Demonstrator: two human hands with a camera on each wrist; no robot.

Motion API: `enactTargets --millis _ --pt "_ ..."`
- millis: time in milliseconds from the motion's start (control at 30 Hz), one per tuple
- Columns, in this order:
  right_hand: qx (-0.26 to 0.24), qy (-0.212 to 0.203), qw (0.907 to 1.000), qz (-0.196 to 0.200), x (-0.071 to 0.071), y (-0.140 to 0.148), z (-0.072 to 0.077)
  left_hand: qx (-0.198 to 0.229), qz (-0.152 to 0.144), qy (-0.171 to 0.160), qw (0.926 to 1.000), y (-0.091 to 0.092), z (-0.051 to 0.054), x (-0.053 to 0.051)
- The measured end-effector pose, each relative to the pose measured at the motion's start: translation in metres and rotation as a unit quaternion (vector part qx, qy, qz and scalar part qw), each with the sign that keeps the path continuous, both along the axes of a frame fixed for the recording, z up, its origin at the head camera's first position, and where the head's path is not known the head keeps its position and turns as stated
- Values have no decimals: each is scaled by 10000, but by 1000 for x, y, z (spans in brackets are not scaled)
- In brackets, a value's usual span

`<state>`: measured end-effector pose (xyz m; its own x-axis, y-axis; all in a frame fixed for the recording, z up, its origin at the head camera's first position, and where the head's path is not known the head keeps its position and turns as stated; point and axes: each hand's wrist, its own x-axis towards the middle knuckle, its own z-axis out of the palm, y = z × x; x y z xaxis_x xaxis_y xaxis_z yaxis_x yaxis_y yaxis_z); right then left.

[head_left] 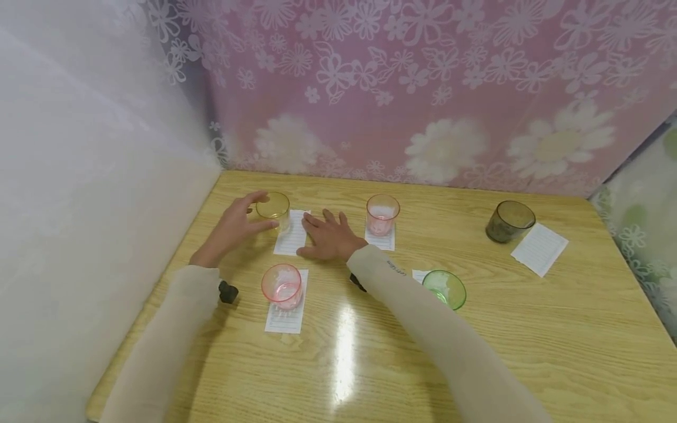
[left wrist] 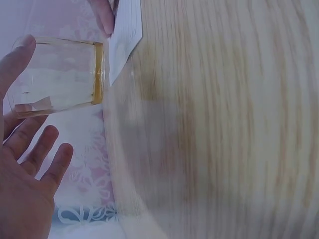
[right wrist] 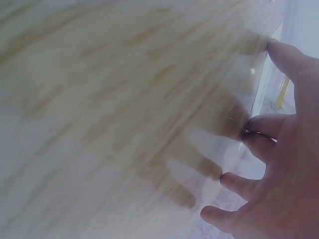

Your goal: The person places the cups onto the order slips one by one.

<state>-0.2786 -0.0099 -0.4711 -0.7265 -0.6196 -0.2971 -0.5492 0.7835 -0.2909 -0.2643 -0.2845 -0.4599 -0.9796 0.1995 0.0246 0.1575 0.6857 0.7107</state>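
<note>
My left hand [head_left: 230, 230] holds a yellow glass cup [head_left: 274, 207] at the back left of the table, thumb on one side and fingers on the other. The left wrist view shows the clear wall of this yellow cup [left wrist: 65, 77] between thumb and fingers; whether its base touches the surface, I cannot tell. Beside the cup lies a lined slip of paper [head_left: 291, 239]. At that slip's right edge my right hand [head_left: 332, 238] rests with spread fingers. Its fingertips [right wrist: 232, 180] touch down at the paper and tabletop in the right wrist view.
A pink cup [head_left: 282, 286] stands on a slip in front, another pink cup [head_left: 383, 215] on one further back. A green cup [head_left: 446, 288], partly behind my right sleeve, overlaps a slip. Far right, a smoky brown cup [head_left: 509, 223] stands beside a slip [head_left: 540, 249]. Curtains border the table.
</note>
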Motion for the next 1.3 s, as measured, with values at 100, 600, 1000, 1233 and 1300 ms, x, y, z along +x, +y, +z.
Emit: enactTargets --millis 100,600,1000,1233,1300 --pt "-13 -42 10000 2 0 1 0 -31 -156 -42 9999 7 0 -1" --pt "180 146 9997 74 -1 1 -5 84 -513 -334 9981 24 -4 0" --pt "91 100 9999 63 -2 2 -9 230 -569 -299 9977 24 -12 -1" --pt "-37 148 9999 41 0 4 -8 379 -629 -298 9969 22 -16 -3" --pt "-88 124 9999 45 0 5 -8 392 -637 -287 9968 23 -17 -3"
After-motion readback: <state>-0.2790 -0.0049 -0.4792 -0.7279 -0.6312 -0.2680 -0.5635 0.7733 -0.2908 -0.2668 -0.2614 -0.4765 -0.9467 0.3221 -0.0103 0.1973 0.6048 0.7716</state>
